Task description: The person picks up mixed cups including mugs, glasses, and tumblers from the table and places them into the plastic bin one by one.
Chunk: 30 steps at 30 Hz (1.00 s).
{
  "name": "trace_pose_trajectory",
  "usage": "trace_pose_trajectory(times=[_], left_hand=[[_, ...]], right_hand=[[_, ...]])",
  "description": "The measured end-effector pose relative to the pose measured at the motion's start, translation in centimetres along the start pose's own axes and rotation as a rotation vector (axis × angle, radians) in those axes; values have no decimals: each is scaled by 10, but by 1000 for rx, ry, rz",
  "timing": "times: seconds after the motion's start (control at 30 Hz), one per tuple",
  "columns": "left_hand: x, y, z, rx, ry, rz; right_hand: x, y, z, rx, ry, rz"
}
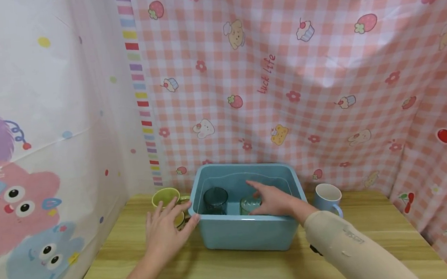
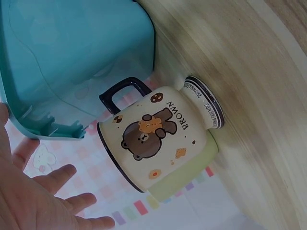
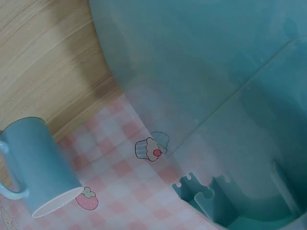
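A blue plastic bin [image 1: 248,235] stands on the table, holding a dark glass [image 1: 215,197] on its left side and a pale green glass [image 1: 248,205] near its middle. My right hand [image 1: 274,201] reaches over the bin's right front rim, its thumb and fingers spread beside the pale green glass. My left hand [image 1: 165,231] is spread at the bin's left front corner, fingertips right at the rim. Close to that hand, a cream mug [image 2: 160,134] with a bear print and dark handle stands in front of a yellow-green mug [image 1: 166,195]; the hand partly covers the cream one in the head view.
Right of the bin stands a light blue mug [image 1: 327,197] with a white inside. The wooden table [image 1: 235,276] ends at a pink checked cloth [image 1: 266,78] behind and a white cartoon-printed cloth [image 1: 63,82] on the left.
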State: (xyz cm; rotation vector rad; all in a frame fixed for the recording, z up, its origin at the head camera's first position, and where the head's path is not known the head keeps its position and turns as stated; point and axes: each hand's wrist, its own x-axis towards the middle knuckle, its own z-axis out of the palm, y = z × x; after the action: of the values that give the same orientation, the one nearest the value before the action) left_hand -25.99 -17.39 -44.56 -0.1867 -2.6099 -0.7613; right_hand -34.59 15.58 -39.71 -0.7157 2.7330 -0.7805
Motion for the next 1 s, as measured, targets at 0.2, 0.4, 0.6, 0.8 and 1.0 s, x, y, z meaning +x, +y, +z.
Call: trace_pose_trajectory(times=[0.2, 0.4, 0.6, 0.8, 1.0], left_hand=[[0, 0, 0, -8, -1, 0], [0, 1, -1, -9, -4, 0], [0, 1, -1, -5, -2, 3], [-1, 2, -1, -6, -5, 0], [-1, 3, -2, -16, -5, 0]], right_hand=[[3, 0, 2, 9, -22, 16], [6, 0, 4, 14, -40, 23], [10, -1, 7, 7, -76, 8], [14, -4, 8, -16, -113, 17], [16, -10, 11, -2, -139, 28]])
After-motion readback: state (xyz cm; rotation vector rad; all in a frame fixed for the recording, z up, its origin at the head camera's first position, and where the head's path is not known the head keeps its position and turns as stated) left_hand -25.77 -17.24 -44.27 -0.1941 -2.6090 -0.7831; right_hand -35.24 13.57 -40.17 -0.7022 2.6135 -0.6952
